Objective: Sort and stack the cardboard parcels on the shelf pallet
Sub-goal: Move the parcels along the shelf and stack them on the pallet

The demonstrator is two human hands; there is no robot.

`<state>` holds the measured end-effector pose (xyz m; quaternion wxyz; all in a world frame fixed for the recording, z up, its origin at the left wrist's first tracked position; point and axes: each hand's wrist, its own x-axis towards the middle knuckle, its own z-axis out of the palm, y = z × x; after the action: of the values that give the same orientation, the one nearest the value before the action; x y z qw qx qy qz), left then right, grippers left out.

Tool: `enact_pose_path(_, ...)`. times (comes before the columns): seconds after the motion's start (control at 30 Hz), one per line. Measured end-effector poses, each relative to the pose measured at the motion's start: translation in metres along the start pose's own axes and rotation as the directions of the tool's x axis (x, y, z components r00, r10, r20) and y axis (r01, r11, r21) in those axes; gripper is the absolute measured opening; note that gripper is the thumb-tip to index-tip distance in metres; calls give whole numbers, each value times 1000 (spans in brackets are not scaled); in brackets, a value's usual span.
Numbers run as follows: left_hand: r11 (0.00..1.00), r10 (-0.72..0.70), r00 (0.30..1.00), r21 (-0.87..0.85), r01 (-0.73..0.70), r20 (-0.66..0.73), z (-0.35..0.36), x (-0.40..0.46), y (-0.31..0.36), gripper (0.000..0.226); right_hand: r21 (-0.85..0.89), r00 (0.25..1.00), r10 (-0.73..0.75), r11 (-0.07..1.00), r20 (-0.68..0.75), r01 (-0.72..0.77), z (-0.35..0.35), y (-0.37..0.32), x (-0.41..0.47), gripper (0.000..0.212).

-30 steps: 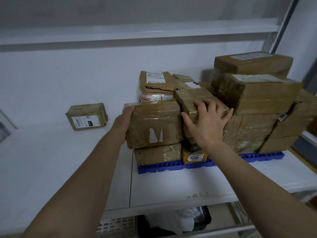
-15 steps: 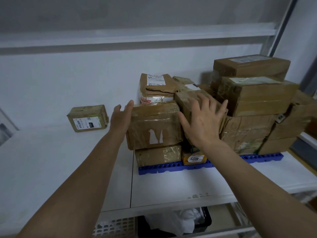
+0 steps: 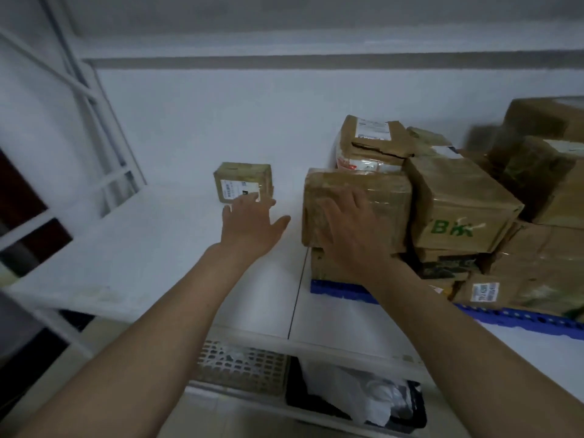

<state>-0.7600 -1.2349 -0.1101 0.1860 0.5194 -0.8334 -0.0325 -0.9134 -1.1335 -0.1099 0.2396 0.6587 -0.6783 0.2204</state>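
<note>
The left hand (image 3: pixel 249 224) is spread, fingers straight and thumb out, reaching over the white shelf (image 3: pixel 132 248) toward a small lone parcel (image 3: pixel 242 181) that sits at the far left, well apart from the stack; its fingertips overlap the parcel's label, but contact cannot be told. The right hand (image 3: pixel 346 229) lies flat, fingers spread, on the near face of a taped parcel (image 3: pixel 385 197) atop the stack's left end. The remaining parcels crowd the blue pallet (image 3: pixel 518 319) at right.
</note>
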Motion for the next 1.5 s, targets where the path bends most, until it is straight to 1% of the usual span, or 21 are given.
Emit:
enact_pose_path(0.07,998,-32,999,45,31,40,1,-6,-15,57,72,997,0,997,82,-6,9,-17,0,40)
enact_pose_path(0.13,997,-56,996,59,52,75,2,-5,-29,57,110,993,15,994,118,-28,16,-31,0,47)
enact_pose_path(0.27,996,-62,992,72,54,114,11,10,-54,59,115,991,-32,993,131,17,35,-51,7,50)
enact_pose_path(0.3,996,-58,991,67,50,119,14,16,-61,59,126,987,-42,992,153,23,41,-55,11,51)
enact_pose_path(0.4,998,-31,990,66,22,136,21,39,-83,59,64,974,-27,998,227,13,66,-66,34,55)
enact_pose_path(0.6,999,16,986,47,-24,165,28,99,-143,57,87,927,65,991,369,-104,123,-95,93,61)
enact_pose_path(0.8,997,62,966,27,-71,250,41,160,-198,61,102,903,183,966,388,-240,178,-122,146,61)
enact_pose_path(0.97,1000,9,941,-27,0,339,60,203,-228,68,70,870,242,952,430,-299,217,-127,173,67)
enact_pose_path(1.03,997,-13,932,-68,41,361,69,220,-236,69,77,848,278,935,451,-347,233,-121,186,69)
enact_pose_path(1.1,985,-30,932,-148,89,361,77,235,-241,70,153,811,342,876,475,-458,248,-112,201,69)
enact_pose_path(1.13,975,-42,933,-190,117,358,81,242,-243,69,212,789,380,824,482,-526,256,-107,209,69)
enact_pose_path(1.2,947,-66,932,-271,170,355,89,256,-246,70,321,738,464,691,491,-648,271,-96,226,66)
enact_pose_path(1.3,899,-92,919,-365,243,383,105,278,-247,77,422,636,552,477,539,-771,284,-79,247,60)
enact_pose_path(1.37,862,-115,912,-417,288,394,115,291,-246,81,488,565,540,296,623,-821,293,-69,253,60)
enact_pose_path(1.4,832,-135,910,-454,319,393,120,297,-245,80,506,538,522,219,662,-835,298,-64,255,58)
enact_pose_path(1.47,729,-183,893,-552,404,412,127,304,-243,72,519,497,486,101,719,-849,308,-57,255,50)
enact_pose_path(1.5,673,-199,883,-595,439,426,130,306,-241,66,528,490,478,63,729,-847,313,-55,255,45)
